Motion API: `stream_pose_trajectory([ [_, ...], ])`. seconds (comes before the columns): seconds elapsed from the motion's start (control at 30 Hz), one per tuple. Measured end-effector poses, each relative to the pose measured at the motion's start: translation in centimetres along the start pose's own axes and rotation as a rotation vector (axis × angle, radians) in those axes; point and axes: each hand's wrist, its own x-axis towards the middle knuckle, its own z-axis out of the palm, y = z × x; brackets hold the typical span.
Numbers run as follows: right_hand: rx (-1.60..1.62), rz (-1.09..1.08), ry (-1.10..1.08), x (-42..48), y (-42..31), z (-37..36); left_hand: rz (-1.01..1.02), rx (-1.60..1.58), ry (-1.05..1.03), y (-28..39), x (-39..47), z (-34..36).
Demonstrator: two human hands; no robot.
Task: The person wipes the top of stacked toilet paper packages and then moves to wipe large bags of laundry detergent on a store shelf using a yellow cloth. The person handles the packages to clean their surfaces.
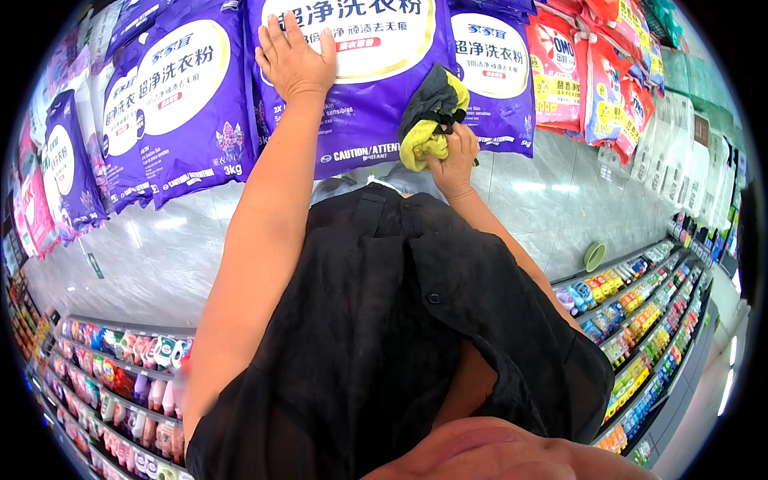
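Note:
A large purple plastic bag of laundry powder [360,120] lies before me at the top middle. My left hand [298,63] rests flat on its upper left part, fingers spread and holding nothing. At the bag's lower right corner, my right hand [456,159] grips a bunched yellow and dark grey cloth [427,114]. The cloth is folded over itself, covering that corner. More purple laundry powder bags flank the middle one, on the left [192,114] and on the right [495,78].
Red and pink OMO bags [558,72] lie farther right, near white wrapped packs [672,156]. Behind me, shelves of bottles stand at the lower left [120,384] and lower right [642,336]. A green round container [594,257] sits on the grey tiled floor [528,210].

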Motion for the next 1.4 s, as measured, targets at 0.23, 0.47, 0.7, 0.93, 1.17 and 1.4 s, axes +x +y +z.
stream_pose_trajectory([
  [0.23, -0.110, 0.035, 0.069, 11.3, 1.2, 3.4, 0.000, 0.045, -0.011, 0.2, 0.1, -0.4],
  [0.47, 0.035, 0.127, 0.334, 27.0, 6.2, 9.4, -0.019, 0.072, -0.034, 0.7, 0.3, -1.0],
  [0.7, -0.071, 0.250, 0.284, 37.8, 6.6, 10.3, 0.001, 0.133, -0.022, 0.9, 0.1, -1.3],
  [0.93, -0.004, 0.058, 0.247, 31.5, 6.4, 9.9, 0.006, 0.194, -0.013, 0.8, 0.2, -1.5],
  [1.17, 0.075, 0.034, 0.082, 10.4, 1.2, 2.8, -0.025, 0.195, -0.040, 0.8, 0.0, -1.1],
  [1.4, 0.004, -0.054, -0.029, 3.0, -5.8, 0.2, 0.027, 0.127, -0.217, 0.2, 0.4, -2.0],
])
